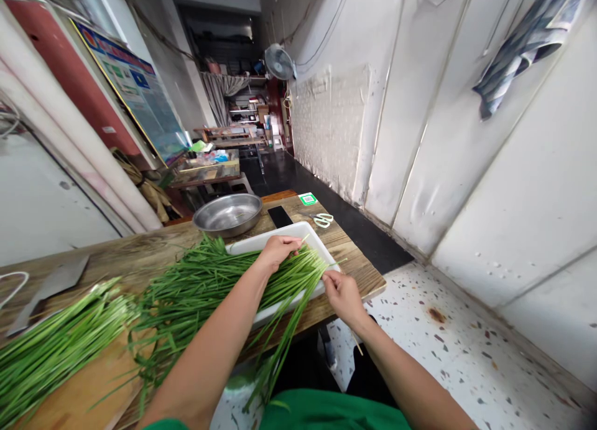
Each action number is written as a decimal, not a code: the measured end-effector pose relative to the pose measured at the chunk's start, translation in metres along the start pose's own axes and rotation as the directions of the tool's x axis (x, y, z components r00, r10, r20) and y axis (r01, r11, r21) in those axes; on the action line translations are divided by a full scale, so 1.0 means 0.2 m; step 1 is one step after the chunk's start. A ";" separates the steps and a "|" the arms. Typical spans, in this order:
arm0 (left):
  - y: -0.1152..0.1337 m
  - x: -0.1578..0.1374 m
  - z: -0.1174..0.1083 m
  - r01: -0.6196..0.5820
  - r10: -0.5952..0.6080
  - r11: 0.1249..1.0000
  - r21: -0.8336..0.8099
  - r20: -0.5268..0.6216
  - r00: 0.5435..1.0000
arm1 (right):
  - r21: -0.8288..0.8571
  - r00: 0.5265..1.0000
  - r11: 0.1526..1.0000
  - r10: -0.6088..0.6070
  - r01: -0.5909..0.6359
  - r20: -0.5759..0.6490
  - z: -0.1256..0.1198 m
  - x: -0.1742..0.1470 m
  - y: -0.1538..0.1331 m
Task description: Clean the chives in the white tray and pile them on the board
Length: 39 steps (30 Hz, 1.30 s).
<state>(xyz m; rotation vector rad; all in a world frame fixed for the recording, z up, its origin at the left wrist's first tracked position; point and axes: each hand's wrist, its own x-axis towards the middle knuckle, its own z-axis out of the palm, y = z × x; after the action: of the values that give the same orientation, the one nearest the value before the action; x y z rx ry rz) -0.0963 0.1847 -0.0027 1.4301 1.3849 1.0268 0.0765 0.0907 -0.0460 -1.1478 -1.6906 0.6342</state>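
Note:
A thick heap of garlic chives (200,277) lies across a white plastic tray (263,237), its pale stalk ends toward the right. My left hand (280,251) is over the tray with thumb and fingers pinched together at the pale ends, and a thin stalk pokes out by its fingertips. At the tray's right end, my right hand (344,294) is closed on the ends of a few chives. Their green leaves droop over the table's front edge. A thin pale strand sticks out below my right wrist.
A steel basin (228,215), a black phone (280,217) and scissors (321,219) stand or lie behind the tray. To the left are a cleaver (58,284) and more chives (60,349) on a wooden board (100,386). The wooden table (361,274) ends at the right, near a white wall.

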 end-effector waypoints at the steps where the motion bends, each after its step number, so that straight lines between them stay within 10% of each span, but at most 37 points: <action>1: 0.00 0.00 0.00 -0.002 0.002 1.000 0.003 0.000 1.000 | -0.003 1.000 1.000 0.002 -0.002 -0.002 0.00 0.00 0.00; 22: 0.13 -0.11 -0.08 -0.221 0.124 0.890 0.400 0.254 0.959 | 0.002 0.998 1.000 0.009 -0.009 -0.058 0.04 0.01 -0.03; 27: 0.17 -0.05 -0.13 -0.187 0.196 0.746 0.639 0.057 0.979 | 0.015 0.999 1.000 0.019 -0.018 -0.032 0.02 -0.02 -0.01; 39: -0.08 0.24 -0.01 -0.233 0.144 0.622 0.747 0.184 0.972 | 0.051 0.997 0.998 0.046 -0.044 -0.054 0.02 -0.07 -0.02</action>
<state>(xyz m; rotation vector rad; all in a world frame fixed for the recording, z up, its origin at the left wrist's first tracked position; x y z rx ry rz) -0.1004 0.2319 -0.0191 2.2610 1.7114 0.4386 0.0727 0.0770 -0.0501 -1.1603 -1.5980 0.6636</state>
